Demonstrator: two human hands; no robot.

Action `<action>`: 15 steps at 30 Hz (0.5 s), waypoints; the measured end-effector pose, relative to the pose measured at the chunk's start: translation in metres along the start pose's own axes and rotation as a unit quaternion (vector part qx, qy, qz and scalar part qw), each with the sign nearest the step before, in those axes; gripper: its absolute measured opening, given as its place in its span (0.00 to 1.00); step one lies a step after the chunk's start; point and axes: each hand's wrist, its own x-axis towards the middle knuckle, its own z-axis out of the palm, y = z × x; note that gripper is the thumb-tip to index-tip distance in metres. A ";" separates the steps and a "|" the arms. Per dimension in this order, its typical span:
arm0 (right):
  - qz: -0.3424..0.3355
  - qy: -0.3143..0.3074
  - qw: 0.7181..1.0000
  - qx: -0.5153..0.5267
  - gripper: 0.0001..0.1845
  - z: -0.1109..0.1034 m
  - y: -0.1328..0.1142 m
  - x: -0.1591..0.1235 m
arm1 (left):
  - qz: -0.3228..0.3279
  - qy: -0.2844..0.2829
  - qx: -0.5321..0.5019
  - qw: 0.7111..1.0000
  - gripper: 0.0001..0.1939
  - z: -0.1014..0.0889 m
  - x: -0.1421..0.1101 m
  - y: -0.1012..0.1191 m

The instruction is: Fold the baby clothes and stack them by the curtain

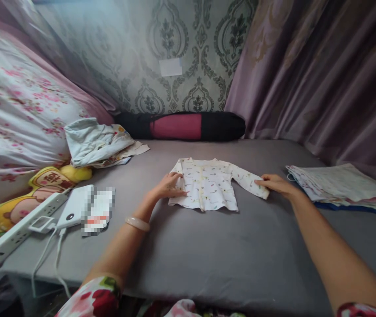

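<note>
A small white long-sleeved baby shirt [207, 185] with a scattered print and a yellowish front edging lies spread on the grey bed sheet. My left hand [171, 186] rests on the shirt's left side, thumb and fingers apart, and partly hides the sleeve there. That sleeve seems to lie close along the body, while the other one stretches out to the right. Near its cuff, my right hand [275, 184] pinches the outstretched sleeve between thumb and fingers.
A stack of folded clothes [346, 182] lies at the right, a rumpled clothes pile [98, 141] at the back left. A black-and-pink bolster [177, 126] lines the wall. On the left are a white power bank [75, 204] with cables, a power strip [19, 229] and a yellow plush [42, 193].
</note>
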 end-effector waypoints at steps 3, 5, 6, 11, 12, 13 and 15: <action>0.020 0.054 0.998 0.018 0.16 0.000 -0.003 0.005 | -0.011 -0.005 0.018 1.000 0.37 0.001 -0.001 0.005; 0.027 0.111 0.993 -0.022 0.13 -0.002 -0.006 0.008 | -0.016 -0.008 0.028 0.999 0.31 0.002 -0.002 0.007; 0.029 0.141 0.988 -0.060 0.11 -0.002 -0.006 0.010 | -0.015 -0.005 0.035 0.999 0.27 0.002 -0.003 0.008; 0.013 0.183 0.966 -0.184 0.11 -0.002 -0.005 0.013 | -0.010 0.041 0.050 0.998 0.12 0.005 -0.004 0.004; 0.013 0.181 0.966 -0.187 0.12 -0.002 -0.003 0.013 | -0.011 0.050 0.047 0.998 0.11 0.006 -0.004 0.002; 0.016 0.183 0.965 -0.188 0.12 -0.001 -0.001 0.013 | -0.011 0.057 0.044 0.997 0.10 0.006 -0.004 0.000; 0.019 0.198 0.961 -0.194 0.14 0.002 0.004 0.015 | -0.008 0.066 0.041 0.997 0.07 0.007 -0.003 -0.004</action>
